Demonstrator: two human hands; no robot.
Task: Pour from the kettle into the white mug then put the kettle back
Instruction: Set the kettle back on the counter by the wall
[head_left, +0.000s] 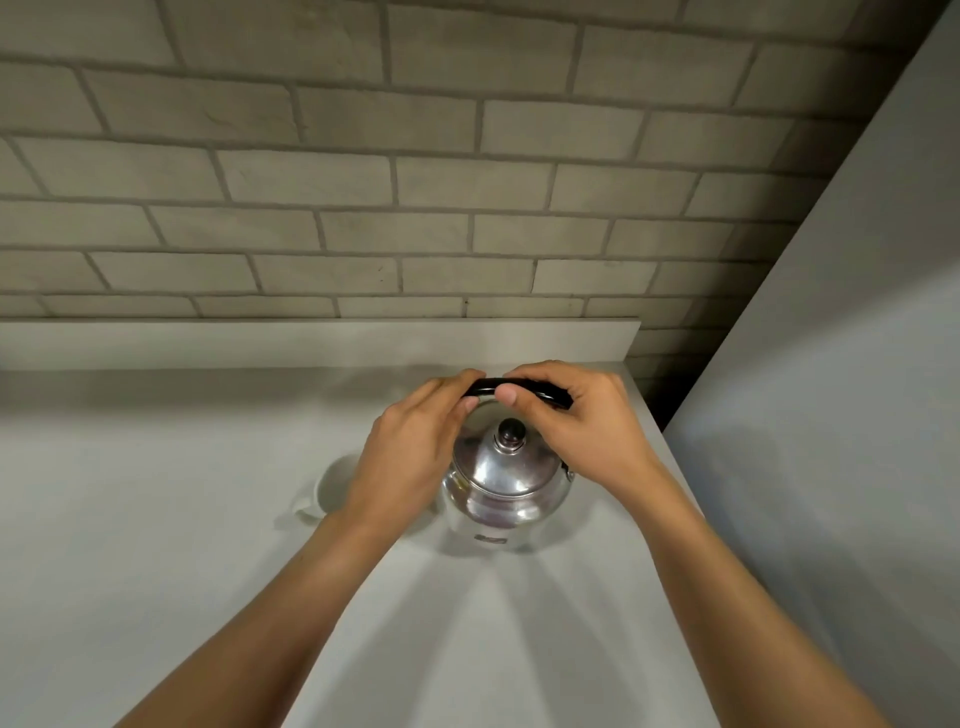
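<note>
The steel kettle (506, 480) stood upright on the pale surface (156, 571), near its right-hand edge and in front of the brick wall (415, 182), with its lid and black knob (511, 431) in place. Both hands were on the black handle (491, 387) arched over it: the left hand (410, 457) had its fingers curled over the handle's left end, and the right hand (566, 415) was closed around the right part, thumb tucked under, so each grip was clamped on the handle. The white mug (327, 491) sat on the surface just to the left of the kettle, mostly hidden behind the left wrist; whether it held any liquid could not be told. The kettle showed no tilt and no stream was visible. It could not be judged from this alone whether the pour was yet to come or already done. If it was yet to come, the lifting, the tipping toward the mug and the setting back all remained.
</note>
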